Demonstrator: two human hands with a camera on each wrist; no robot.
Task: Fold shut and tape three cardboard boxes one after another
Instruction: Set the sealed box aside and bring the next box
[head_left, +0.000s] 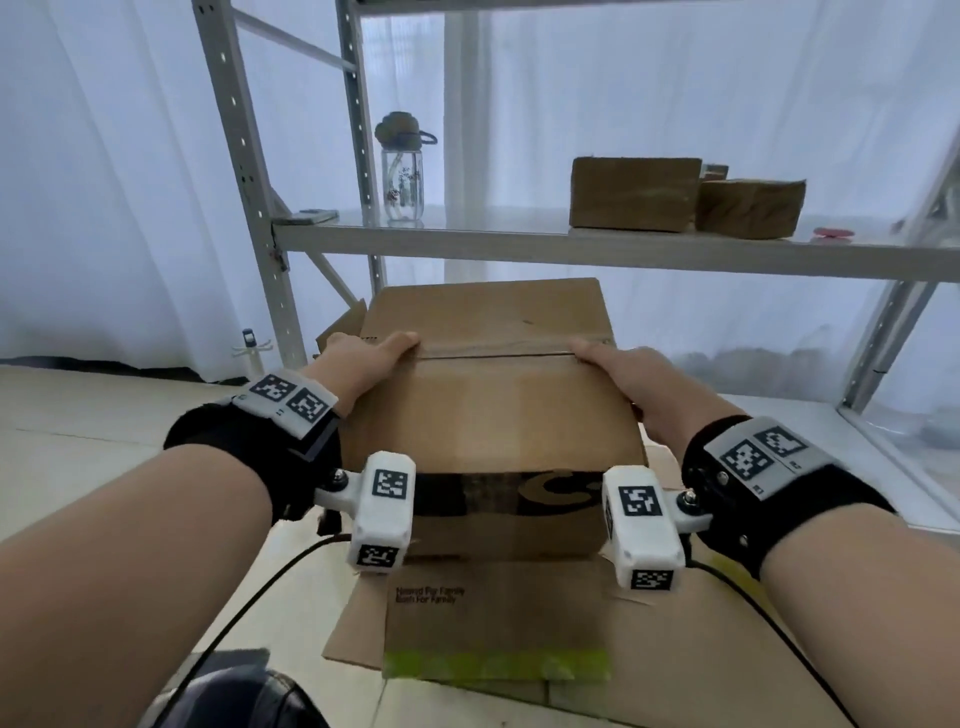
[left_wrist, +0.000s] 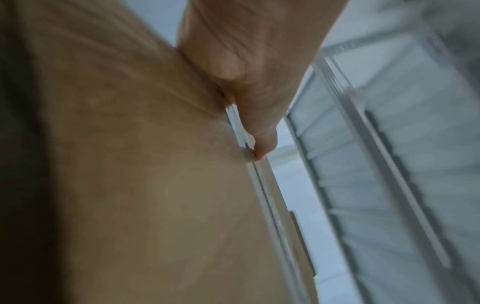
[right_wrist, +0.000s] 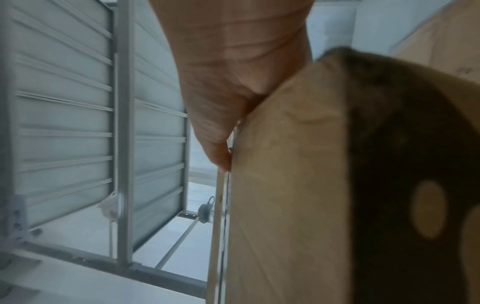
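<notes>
A brown cardboard box (head_left: 493, 395) with its top flaps folded down to a middle seam is held in front of me. My left hand (head_left: 363, 358) grips its left edge, thumb on top at the seam. My right hand (head_left: 618, 369) grips the right edge the same way. The fingers go down the box sides, out of sight. In the left wrist view the left hand (left_wrist: 246, 72) lies against the box (left_wrist: 142, 185). In the right wrist view the right hand (right_wrist: 221, 92) clasps the box edge (right_wrist: 298, 185). Below lies another cardboard box (head_left: 493, 608) with a green tape strip (head_left: 493, 665).
A grey metal shelf (head_left: 519, 244) stands just behind the box. On it are two closed cardboard boxes (head_left: 634, 192) (head_left: 748, 208), a clear water bottle (head_left: 404, 171) and a small red object (head_left: 831, 235). A shelf upright (head_left: 249, 182) rises at the left. White curtains hang behind.
</notes>
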